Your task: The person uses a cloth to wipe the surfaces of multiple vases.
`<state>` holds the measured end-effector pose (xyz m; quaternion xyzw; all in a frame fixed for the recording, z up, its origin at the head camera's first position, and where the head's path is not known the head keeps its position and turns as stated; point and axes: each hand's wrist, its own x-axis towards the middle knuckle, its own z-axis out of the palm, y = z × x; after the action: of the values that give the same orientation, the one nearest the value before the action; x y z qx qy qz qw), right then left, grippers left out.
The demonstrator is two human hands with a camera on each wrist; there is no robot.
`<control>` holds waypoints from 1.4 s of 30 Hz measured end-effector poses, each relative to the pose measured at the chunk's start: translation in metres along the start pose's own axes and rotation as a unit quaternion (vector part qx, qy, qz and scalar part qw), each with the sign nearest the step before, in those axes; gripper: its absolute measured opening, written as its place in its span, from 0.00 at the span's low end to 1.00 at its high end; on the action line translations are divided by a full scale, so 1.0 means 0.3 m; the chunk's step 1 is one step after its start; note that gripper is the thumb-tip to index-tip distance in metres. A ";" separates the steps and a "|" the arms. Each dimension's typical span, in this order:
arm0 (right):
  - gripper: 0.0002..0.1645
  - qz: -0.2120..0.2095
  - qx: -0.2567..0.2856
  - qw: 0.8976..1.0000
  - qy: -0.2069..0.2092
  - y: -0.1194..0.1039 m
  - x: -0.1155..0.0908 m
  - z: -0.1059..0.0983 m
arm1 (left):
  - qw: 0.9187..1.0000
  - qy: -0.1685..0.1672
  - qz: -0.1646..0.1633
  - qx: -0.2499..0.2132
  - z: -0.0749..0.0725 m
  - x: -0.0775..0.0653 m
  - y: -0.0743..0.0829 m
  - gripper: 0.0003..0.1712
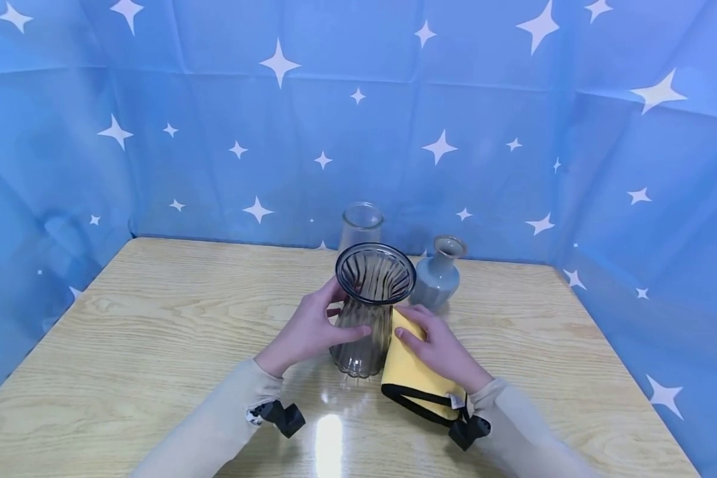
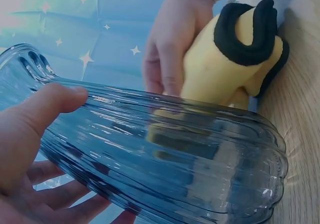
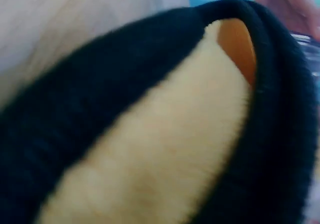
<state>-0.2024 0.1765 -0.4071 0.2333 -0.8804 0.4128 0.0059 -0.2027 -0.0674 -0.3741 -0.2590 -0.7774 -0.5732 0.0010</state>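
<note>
A smoky grey ribbed glass vase [image 1: 364, 348] with a flared rim is near the middle of the table, rim up. My left hand [image 1: 305, 330] holds it from the left, thumb across the front and fingers around the far side. In the left wrist view the clear ribbed wall [image 2: 165, 134] lies between thumb and fingers. A folded yellow cloth [image 1: 411, 366] with black edging hangs from my right hand [image 1: 442, 345], which grips it against the vase's right side. Filling the right wrist view, the fluffy cloth [image 3: 150, 139] hides the right fingers.
Behind the grey vase stands a clear glass vessel [image 1: 362, 226], partly covered by it. A small blue-grey vase [image 1: 437, 279] with a narrow neck is just behind the right hand. A blue star-patterned curtain [image 1: 358, 133] borders the wooden table [image 1: 185, 312].
</note>
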 end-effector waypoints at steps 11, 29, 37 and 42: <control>0.24 0.073 -0.021 0.995 -0.067 -0.010 0.023 0.023 | 1.000 0.000 -0.007 -0.016 -0.013 -0.002 -0.003 0.39; 0.17 0.168 0.060 0.974 -0.141 -0.006 0.040 0.029 | 1.000 -0.028 -0.006 -0.012 -0.036 -0.005 0.000 0.41; 0.18 0.133 0.056 0.984 -0.100 -0.030 0.027 0.001 | 0.998 -0.049 -0.021 -0.023 -0.046 -0.004 -0.013 0.43; 0.14 0.062 0.056 0.995 -0.062 -0.080 0.044 -0.051 | 0.997 -0.069 -0.020 -0.036 -0.056 0.008 -0.018 0.45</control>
<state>-0.2071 0.1690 -0.3770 0.2038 -0.8674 0.4454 -0.0874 -0.2118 -0.0826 -0.3724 -0.2817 -0.7596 -0.5816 -0.0735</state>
